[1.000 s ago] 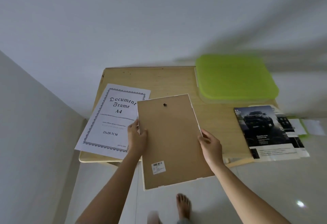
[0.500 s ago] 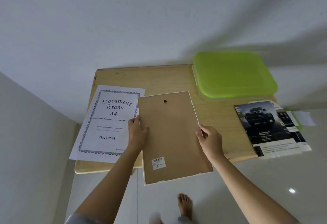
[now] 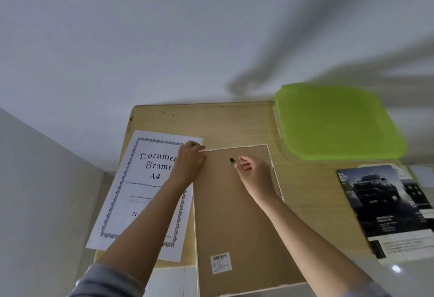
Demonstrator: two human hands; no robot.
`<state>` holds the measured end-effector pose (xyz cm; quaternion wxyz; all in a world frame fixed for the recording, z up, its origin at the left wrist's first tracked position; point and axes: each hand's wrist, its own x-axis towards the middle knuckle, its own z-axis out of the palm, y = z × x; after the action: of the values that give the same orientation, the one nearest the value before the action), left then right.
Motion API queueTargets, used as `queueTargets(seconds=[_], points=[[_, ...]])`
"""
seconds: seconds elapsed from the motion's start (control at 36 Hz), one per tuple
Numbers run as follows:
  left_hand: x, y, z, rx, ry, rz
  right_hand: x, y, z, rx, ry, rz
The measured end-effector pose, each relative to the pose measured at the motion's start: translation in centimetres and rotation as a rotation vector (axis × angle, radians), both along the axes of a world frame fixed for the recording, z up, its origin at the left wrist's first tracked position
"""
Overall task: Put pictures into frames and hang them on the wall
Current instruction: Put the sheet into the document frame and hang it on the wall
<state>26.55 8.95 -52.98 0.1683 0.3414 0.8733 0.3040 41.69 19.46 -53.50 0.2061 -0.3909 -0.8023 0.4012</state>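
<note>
both hands have moved from the sides of the picture frame (image 3: 237, 214) to its far end; it now lies back-up on the worktop (image 3: 223, 123), near end overhanging. backing board looks stiff and light, the hidden front probably fragile: best held by the rim. left hand (image 3: 190, 163) grips the far-left corner, fingers curled over the edge. right hand (image 3: 253, 171), fingers curled, sits just beside the small hanger (image 3: 232, 160); whether it pinches anything cannot be told.
</note>
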Motion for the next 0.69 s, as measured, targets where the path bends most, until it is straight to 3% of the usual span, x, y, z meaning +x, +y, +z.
queueTargets(seconds=[0.69], points=[[-3.3, 1.7, -0.5, 0.027, -0.364, 0.093, -1.8, -0.6, -2.6, 0.283, 0.09, 0.022]])
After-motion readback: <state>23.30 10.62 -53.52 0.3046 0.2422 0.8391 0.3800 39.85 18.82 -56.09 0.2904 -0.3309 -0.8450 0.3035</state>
